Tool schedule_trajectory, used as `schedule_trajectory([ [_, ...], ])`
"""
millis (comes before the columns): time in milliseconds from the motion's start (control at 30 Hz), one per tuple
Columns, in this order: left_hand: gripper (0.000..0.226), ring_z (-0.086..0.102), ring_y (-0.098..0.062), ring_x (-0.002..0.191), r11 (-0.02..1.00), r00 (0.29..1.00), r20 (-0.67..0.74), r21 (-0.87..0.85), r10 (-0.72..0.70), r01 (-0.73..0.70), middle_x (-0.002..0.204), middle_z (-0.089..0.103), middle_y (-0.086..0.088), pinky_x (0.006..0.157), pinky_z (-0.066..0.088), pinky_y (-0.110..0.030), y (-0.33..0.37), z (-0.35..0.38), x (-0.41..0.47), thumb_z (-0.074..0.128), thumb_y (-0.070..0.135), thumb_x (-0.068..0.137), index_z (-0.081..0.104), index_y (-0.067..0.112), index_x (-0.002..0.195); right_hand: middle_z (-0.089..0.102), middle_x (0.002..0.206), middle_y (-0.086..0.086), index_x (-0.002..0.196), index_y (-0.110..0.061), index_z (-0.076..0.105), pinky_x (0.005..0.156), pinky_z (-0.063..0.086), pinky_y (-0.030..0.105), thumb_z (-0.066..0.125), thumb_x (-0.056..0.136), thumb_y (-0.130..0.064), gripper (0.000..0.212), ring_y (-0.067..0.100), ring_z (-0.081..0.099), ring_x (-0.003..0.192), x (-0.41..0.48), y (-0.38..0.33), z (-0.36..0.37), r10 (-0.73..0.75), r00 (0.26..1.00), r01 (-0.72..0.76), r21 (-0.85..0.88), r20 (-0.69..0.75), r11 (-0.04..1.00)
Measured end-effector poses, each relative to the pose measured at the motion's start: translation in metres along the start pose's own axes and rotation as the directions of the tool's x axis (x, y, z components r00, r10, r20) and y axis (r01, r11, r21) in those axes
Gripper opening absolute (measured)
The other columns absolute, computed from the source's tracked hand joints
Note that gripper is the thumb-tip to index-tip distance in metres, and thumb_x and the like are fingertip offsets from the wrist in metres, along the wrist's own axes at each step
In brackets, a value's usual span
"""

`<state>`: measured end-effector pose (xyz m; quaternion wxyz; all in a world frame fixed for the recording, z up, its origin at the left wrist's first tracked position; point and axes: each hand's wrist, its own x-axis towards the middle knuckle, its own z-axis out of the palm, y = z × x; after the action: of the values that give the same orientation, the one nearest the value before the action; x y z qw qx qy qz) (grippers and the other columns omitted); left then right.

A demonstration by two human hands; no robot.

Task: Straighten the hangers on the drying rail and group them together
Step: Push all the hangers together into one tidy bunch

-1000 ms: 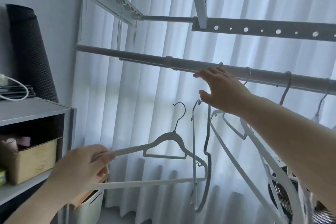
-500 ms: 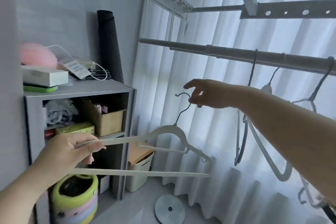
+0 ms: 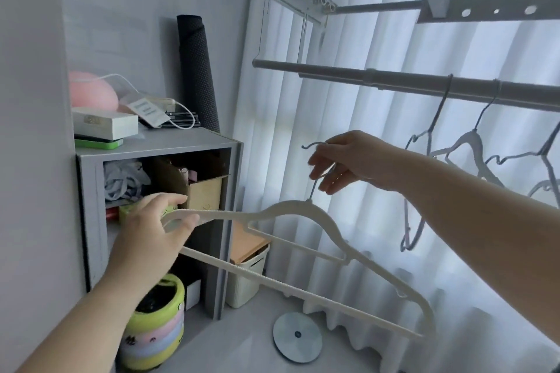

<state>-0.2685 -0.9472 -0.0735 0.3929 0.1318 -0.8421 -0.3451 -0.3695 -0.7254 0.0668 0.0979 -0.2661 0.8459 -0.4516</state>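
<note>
A white hanger (image 3: 306, 251) is off the rail, tilted with its right end low. My left hand (image 3: 151, 236) grips its left shoulder end. My right hand (image 3: 342, 160) pinches its grey metal hook, well below the rail. The grey drying rail (image 3: 409, 83) runs from the middle to the right edge. Three hangers hang from it on the right: a dark one turned edge-on (image 3: 419, 191), a white one (image 3: 472, 148), and another (image 3: 548, 157) at the frame's edge. They sit spaced apart and at different angles.
A grey shelf unit (image 3: 157, 148) stands at the left with boxes, a cable and a dark rolled mat (image 3: 197, 70) on top. On the floor are a white bin (image 3: 248, 278), a striped round container (image 3: 154, 330) and a round metal base (image 3: 297, 336). White curtains hang behind the rail.
My right hand came down off the rail and took the free hanger's hook. The view swung left and down, bringing the shelf into sight. The hanger's right end has dropped lower.
</note>
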Motion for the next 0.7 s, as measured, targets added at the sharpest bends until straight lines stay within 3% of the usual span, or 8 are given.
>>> schedule_trajectory([
  [67,0.030,0.046,-0.010,0.099,0.995,0.998,0.047,-0.100,0.032,-0.028,0.122,0.053,-0.004,0.070,0.035,-0.023,0.013,0.003,0.004,0.056,0.029,0.085,0.056,0.019,0.113,0.058,0.067,0.011,0.071,-0.003,0.057,0.046,0.056,0.022,0.041,0.095,-0.014,0.031,0.015,0.062,0.040,0.007,-0.008,0.005,0.006,0.998,0.003,0.120,-0.069,0.993],
  [133,0.035,0.051,-0.002,0.088,0.976,0.974,0.214,-0.214,0.078,-0.031,0.115,0.054,0.008,0.060,0.035,-0.011,0.027,0.011,0.006,0.049,0.046,0.082,0.051,0.029,0.112,0.052,0.065,0.011,0.069,-0.002,0.055,0.045,0.057,0.024,0.041,0.095,-0.014,0.032,0.016,0.061,0.037,0.015,-0.015,0.009,0.016,0.989,0.018,0.226,-0.148,0.974],
  [200,0.052,0.052,0.007,0.079,0.963,0.912,0.379,-0.261,0.159,-0.060,0.098,0.053,0.024,0.052,0.037,-0.008,0.042,0.019,0.009,0.034,0.071,0.065,0.044,0.039,0.105,0.049,0.064,0.010,0.067,-0.001,0.052,0.045,0.057,0.025,0.041,0.095,-0.013,0.032,0.017,0.061,0.036,0.023,-0.022,0.013,0.039,0.974,0.033,0.313,-0.221,0.949],
  [333,0.074,0.055,0.005,0.083,0.955,0.758,0.609,-0.289,0.233,-0.062,0.084,0.053,0.028,0.067,0.043,-0.013,0.050,0.050,0.015,0.018,0.086,0.043,0.046,0.041,0.095,0.048,0.062,0.008,0.065,-0.002,0.049,0.052,0.058,0.029,0.042,0.094,-0.012,0.032,0.022,0.060,0.045,0.037,-0.028,0.017,0.112,0.935,0.038,0.411,-0.335,0.911],
  [467,0.061,0.059,0.001,0.056,0.874,0.534,0.808,-0.425,0.248,0.237,0.067,0.069,0.014,0.055,0.044,-0.009,0.054,0.072,0.027,0.030,0.076,0.050,0.056,0.032,0.083,0.049,0.065,0.008,0.067,-0.004,0.047,0.064,0.056,0.033,0.042,0.095,-0.014,0.030,0.025,0.059,0.053,0.051,-0.032,0.020,0.183,0.884,0.030,0.443,-0.430,0.896],
  [567,0.048,0.063,0.003,0.053,0.774,0.393,0.874,-0.453,0.286,0.444,0.062,0.073,0.013,0.052,0.046,-0.007,0.059,0.079,0.032,0.046,0.064,0.055,0.057,0.028,0.085,0.051,0.062,0.007,0.065,-0.004,0.045,0.082,0.054,0.038,0.039,0.095,-0.014,0.032,0.024,0.057,0.053,0.060,-0.032,0.018,0.228,0.831,0.035,0.457,-0.508,0.889],
  [633,0.032,0.063,0.001,0.050,0.712,0.403,0.874,-0.465,0.272,0.527,0.058,0.072,0.010,0.056,0.046,-0.012,0.062,0.085,0.032,0.060,0.050,0.064,0.054,0.028,0.085,0.056,0.047,0.006,0.062,-0.003,0.045,0.093,0.049,0.039,0.035,0.096,-0.014,0.038,0.023,0.055,0.054,0.064,-0.031,0.016,0.248,0.812,0.041,0.475,-0.528,0.879],
  [700,0.015,0.057,-0.004,0.038,0.648,0.488,0.841,-0.508,0.233,0.567,0.045,0.067,0.004,0.045,0.044,-0.013,0.066,0.091,0.035,0.066,0.024,0.077,0.055,0.022,0.085,0.055,0.034,0.002,0.057,-0.003,0.045,0.094,0.047,0.039,0.032,0.097,-0.012,0.043,0.022,0.053,0.056,0.065,-0.028,0.014,0.262,0.805,0.047,0.498,-0.532,0.866],
])
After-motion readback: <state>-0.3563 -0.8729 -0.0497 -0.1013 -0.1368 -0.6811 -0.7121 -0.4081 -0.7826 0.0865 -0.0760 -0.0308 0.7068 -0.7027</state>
